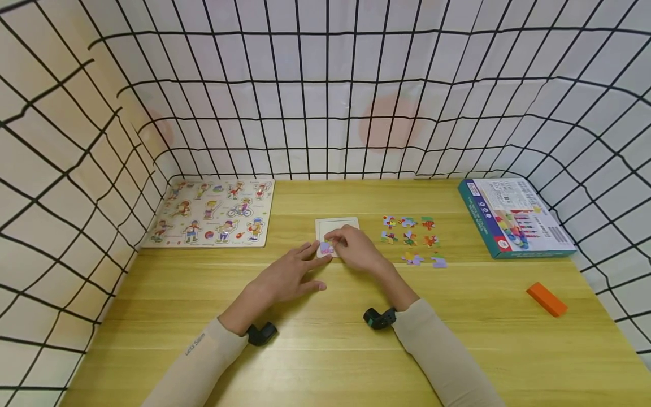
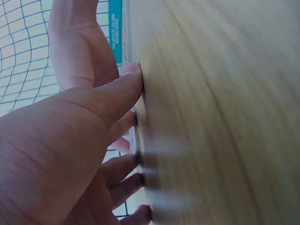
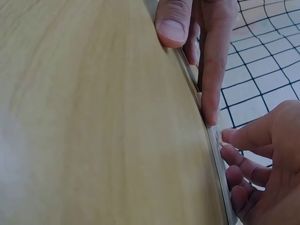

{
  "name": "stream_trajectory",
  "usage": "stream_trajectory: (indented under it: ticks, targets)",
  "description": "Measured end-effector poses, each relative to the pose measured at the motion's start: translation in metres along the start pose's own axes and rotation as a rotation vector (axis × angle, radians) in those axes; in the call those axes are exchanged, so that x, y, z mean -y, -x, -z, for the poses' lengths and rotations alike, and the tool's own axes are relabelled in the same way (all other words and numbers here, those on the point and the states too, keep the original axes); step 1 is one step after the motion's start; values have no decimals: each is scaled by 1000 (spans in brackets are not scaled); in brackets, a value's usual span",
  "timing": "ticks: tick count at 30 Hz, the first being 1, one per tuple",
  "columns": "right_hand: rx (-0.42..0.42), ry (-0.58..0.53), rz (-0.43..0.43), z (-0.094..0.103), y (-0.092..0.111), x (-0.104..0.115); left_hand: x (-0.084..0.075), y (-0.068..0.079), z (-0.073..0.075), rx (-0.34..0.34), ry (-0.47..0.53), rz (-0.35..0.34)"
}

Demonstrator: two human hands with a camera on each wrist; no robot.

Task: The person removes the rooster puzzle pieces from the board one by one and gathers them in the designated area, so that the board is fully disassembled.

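Note:
A small white puzzle tray [image 1: 350,221] lies in the middle of the table, with a purple and pink jigsaw piece [image 1: 326,249] in its near left corner. My left hand [image 1: 290,274] rests beside it with fingers spread, the index fingertip at the tray's near edge; in the left wrist view the left hand's fingertips [image 2: 133,213] touch the tabletop. Over the tray, my right hand [image 1: 358,249] pinches a small jigsaw piece between thumb and index finger, mostly hidden by the fingers. The right wrist view shows the right hand's fingertips [image 3: 228,136] right at the tray's edge.
Several loose jigsaw pieces [image 1: 409,237] lie in rows right of the tray. A wooden picture board [image 1: 269,215] sits at the back left. At the right are a boxed set [image 1: 546,226] and an orange block [image 1: 546,299]. Black wire mesh [image 1: 325,82] surrounds the table's back and sides.

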State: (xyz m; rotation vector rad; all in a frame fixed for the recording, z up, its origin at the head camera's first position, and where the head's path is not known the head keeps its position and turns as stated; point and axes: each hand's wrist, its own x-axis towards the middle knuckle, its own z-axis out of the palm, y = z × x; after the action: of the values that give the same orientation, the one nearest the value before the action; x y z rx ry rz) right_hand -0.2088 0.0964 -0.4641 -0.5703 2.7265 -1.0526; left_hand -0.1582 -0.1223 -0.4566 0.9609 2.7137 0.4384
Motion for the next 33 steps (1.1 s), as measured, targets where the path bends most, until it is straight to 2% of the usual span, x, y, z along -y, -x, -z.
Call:
stream_trajectory:
  ticks: [9, 22, 29, 33]
  targets:
    - [3, -129, -14, 1, 1, -4, 0, -1, 1, -2, -8, -16]
    - [-60, -195, -6, -4, -1, -8, 1, -1, 1, 3, -15, -23]
    - [-84, -261, -45, 3, 4, -10, -1, -2, 2, -1, 41, -6]
    - [-77, -262, -49, 10, 8, -14, -2, -2, 2, -3, 66, 4]
